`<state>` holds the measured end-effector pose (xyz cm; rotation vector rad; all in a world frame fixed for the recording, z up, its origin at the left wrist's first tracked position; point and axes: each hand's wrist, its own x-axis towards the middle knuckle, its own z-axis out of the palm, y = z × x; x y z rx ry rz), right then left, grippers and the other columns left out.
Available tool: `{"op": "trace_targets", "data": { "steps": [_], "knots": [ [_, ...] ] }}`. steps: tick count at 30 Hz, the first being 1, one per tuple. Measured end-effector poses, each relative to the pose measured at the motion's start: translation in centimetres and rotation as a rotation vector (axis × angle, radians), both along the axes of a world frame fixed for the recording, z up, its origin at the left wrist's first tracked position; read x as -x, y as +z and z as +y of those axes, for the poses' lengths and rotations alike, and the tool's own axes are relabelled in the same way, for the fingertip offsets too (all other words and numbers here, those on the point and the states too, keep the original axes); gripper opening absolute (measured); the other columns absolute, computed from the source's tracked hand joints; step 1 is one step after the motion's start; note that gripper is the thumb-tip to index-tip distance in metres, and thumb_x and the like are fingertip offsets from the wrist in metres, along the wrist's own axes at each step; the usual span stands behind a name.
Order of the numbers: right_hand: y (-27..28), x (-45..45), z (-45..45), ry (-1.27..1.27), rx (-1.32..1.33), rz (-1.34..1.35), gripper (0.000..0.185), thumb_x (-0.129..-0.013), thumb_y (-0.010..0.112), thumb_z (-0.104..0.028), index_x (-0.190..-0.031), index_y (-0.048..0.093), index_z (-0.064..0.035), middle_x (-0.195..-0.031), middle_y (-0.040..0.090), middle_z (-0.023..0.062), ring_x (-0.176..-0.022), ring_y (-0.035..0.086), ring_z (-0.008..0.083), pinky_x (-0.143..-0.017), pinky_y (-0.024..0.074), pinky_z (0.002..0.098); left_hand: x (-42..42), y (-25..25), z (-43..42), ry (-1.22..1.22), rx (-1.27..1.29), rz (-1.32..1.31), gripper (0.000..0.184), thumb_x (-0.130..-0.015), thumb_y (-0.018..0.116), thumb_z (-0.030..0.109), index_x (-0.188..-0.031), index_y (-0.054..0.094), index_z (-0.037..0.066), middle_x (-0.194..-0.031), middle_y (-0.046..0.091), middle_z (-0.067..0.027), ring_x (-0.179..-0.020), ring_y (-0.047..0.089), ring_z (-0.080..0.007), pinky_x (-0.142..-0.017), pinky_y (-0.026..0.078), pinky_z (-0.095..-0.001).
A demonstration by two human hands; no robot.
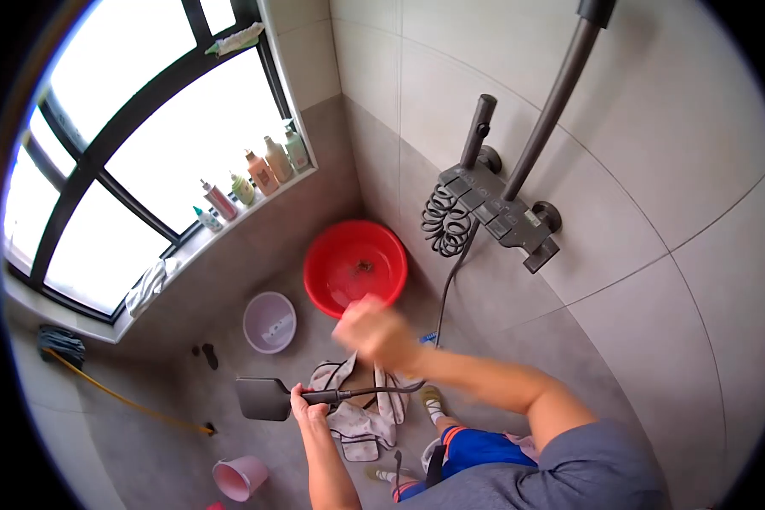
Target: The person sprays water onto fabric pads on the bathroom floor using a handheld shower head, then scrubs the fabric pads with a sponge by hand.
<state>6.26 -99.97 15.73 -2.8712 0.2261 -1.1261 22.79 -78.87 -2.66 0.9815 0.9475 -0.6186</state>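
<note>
Floor point(289, 446) carries red basin point(340, 285); nearside, left hand point(309, 408) grips shower head point(263, 399), crosswise; right hand point(376, 336), nearer basin: fingers blurred, state indeterminable.

On the floor point(229, 319), the washtub point(331, 263) stands in the corner, with something too small to identify lying in it. Just left of the washtub and slightly nearer sits a basin point(257, 313); farther left and higher than the washtub, a windowsill point(191, 251) bears a row of six bottles point(261, 172) and a cloth point(149, 287). Right of the washtub, a shower mixer point(500, 208) is on the wall point(620, 229), its hose point(447, 293) hanging between. Before the washtub's near rim is the right hand point(378, 333); nearer and left, the left hand point(310, 406) holds a shower head point(263, 399), fabric point(361, 421) lying on the floor beyond, a bucket point(240, 479) well nearer than the washtub
</note>
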Motion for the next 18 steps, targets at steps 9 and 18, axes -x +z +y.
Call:
{"op": "trace_targets", "data": {
  "steps": [9,18],
  "knots": [
    [5.3,8.4,-15.8,-0.954,0.453,0.237,0.023,-0.086,0.063,-0.03,-0.095,0.064,-0.0094,-0.098,0.063,0.0091,-0.086,0.065,0.0274,-0.07,0.0534,0.04,2.9,-21.9,10.9,0.064,0.103,0.102,0.012,-0.076,0.061,0.012,-0.07,0.051,0.011,-0.066,0.053,-0.0031,-0.063,0.051,-0.0182,-0.076,0.047,-0.0392],
    [3.8,10.6,-25.3,-1.192,0.815,0.377,0.035,-0.091,0.055,-0.044,-0.104,0.065,-0.0138,-0.107,0.066,0.0106,-0.091,0.066,0.0352,-0.078,0.0529,0.0451,7.1,-42.5,14.8,0.246,0.188,0.157,0.012,-0.072,0.066,0.007,-0.073,0.054,0.01,-0.069,0.057,-0.0054,-0.066,0.056,-0.0214,-0.074,0.05,-0.0388]
  ]
}}
